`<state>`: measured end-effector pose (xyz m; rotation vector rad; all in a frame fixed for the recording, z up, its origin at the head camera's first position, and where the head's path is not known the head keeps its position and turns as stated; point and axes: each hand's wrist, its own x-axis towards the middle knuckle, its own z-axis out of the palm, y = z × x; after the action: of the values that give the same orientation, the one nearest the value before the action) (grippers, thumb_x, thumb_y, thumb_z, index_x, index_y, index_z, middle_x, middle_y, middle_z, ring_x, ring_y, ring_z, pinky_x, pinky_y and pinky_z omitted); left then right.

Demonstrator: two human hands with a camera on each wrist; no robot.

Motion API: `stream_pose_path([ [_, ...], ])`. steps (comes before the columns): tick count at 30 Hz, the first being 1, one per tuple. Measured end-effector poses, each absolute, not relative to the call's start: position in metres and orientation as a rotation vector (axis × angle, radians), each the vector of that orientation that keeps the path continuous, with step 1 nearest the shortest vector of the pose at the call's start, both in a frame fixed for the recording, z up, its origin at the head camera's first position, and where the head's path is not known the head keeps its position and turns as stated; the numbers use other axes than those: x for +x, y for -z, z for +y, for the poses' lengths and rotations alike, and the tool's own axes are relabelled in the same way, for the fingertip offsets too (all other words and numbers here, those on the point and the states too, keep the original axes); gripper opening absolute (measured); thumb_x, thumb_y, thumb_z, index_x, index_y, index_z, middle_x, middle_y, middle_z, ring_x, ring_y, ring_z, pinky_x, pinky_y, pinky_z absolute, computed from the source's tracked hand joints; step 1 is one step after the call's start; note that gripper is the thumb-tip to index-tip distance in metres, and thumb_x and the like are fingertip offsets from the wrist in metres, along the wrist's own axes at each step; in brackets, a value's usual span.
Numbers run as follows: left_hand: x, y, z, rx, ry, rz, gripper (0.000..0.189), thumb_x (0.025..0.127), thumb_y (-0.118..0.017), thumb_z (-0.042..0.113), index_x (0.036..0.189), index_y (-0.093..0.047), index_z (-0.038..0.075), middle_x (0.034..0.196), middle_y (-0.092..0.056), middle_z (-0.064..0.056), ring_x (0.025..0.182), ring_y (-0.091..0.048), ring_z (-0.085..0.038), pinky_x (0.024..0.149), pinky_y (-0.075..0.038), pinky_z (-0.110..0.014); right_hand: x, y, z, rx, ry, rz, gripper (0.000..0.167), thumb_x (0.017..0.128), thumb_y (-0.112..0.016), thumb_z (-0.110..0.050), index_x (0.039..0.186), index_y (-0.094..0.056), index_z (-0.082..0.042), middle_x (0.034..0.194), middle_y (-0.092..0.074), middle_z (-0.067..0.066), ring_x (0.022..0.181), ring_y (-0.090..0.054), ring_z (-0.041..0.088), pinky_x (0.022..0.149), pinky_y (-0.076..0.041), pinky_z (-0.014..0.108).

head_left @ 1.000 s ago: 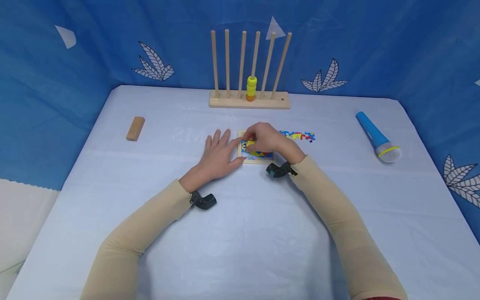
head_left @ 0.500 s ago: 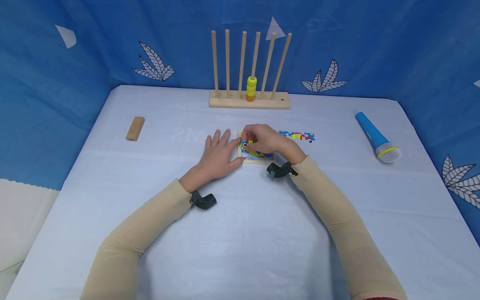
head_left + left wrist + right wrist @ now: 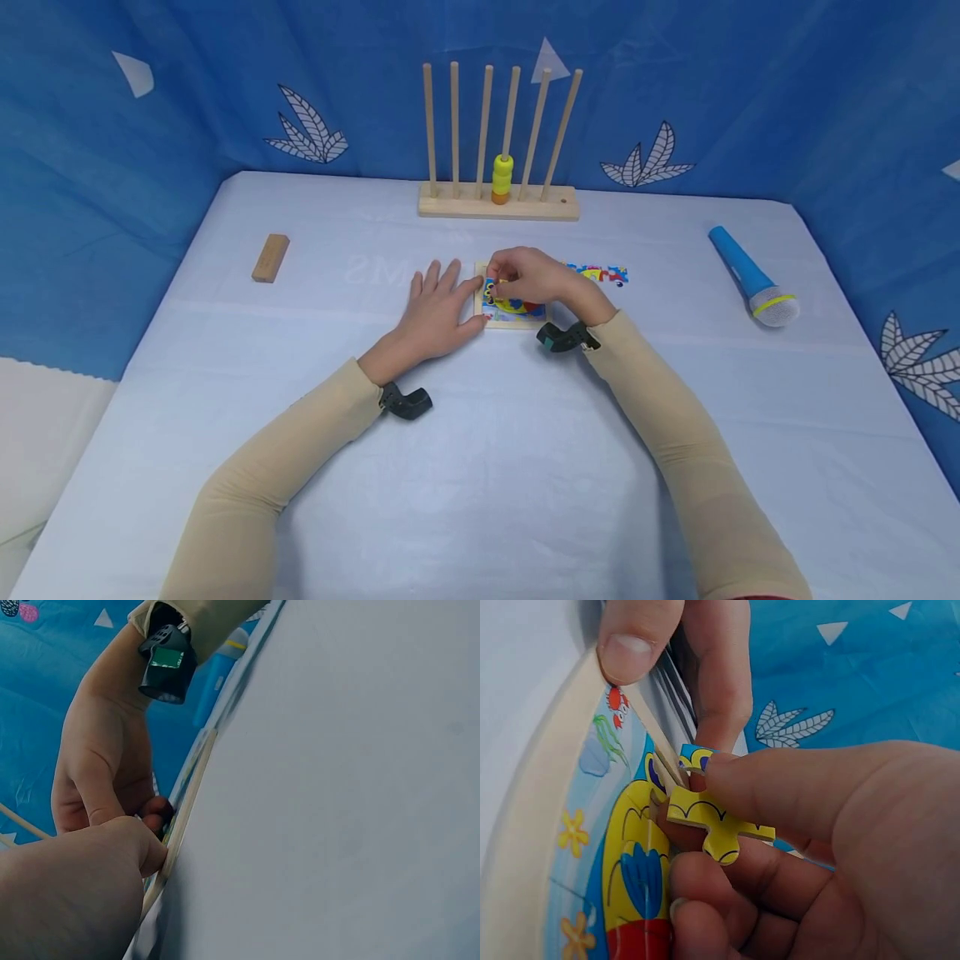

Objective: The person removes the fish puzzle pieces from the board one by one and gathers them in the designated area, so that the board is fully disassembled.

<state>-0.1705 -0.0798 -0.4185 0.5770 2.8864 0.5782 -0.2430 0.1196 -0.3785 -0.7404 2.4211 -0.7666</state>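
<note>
A wooden-framed jigsaw puzzle [image 3: 517, 325] with a yellow, red and blue fish picture lies in the middle of the table. My left hand [image 3: 438, 312] rests spread on the tabletop, its thumb and index finger touching the frame's left side. Over the puzzle's upper left part, my right hand [image 3: 532, 277] pinches a yellow puzzle piece [image 3: 694, 806] between thumb and fingers. In the right wrist view this piece is tilted above the frame's inner edge, and the left thumb [image 3: 626, 656] presses the frame's corner. More puzzle pieces [image 3: 600, 273] lie right of the frame, partly hidden by my right hand.
A wooden peg stand [image 3: 450, 205] with yellow and orange beads on one peg stands at the back. To the right lies a blue toy microphone [image 3: 750, 271]. A small wooden block [image 3: 271, 257] is at the left. Blue curtains border the table.
My right hand has shifted very slightly to the right over the puzzle, still pinching the piece. The left hand stays in place on the frame's edge.
</note>
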Motion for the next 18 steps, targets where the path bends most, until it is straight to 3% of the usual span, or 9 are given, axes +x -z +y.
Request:
stream_pose_path([
  [13, -0.1706, 0.4196, -0.0797, 0.571, -0.563, 2.886, 0.066, 0.099, -0.052, 0.048, 0.156, -0.043, 0.018, 0.168, -0.023, -0.021, 0.156, -0.011, -0.051, 0.121, -0.011, -0.070, -0.2419, 0.3757, 0.1192, -0.692, 0.782, 2.406, 0.014, 0.097, -0.068, -0.017, 0.108, -0.065, -0.010, 0.074, -0.056, 0.002, 0.065, -0.052, 0.018, 0.065, -0.044, 0.029],
  [18, -0.1705, 0.4197, -0.0791, 0.570, -0.558, 2.891, 0.066, 0.098, -0.052, 0.048, 0.156, -0.043, 0.018, 0.168, -0.023, -0.021, 0.156, -0.012, -0.051, 0.121, -0.011, -0.070, -0.2433, 0.3744, 0.1206, -0.689, 0.780, 2.411, 0.014, 0.096, -0.068, -0.017, 0.108, -0.066, -0.010, 0.078, -0.059, 0.003, 0.071, -0.054, 0.020, 0.070, -0.045, 0.031],
])
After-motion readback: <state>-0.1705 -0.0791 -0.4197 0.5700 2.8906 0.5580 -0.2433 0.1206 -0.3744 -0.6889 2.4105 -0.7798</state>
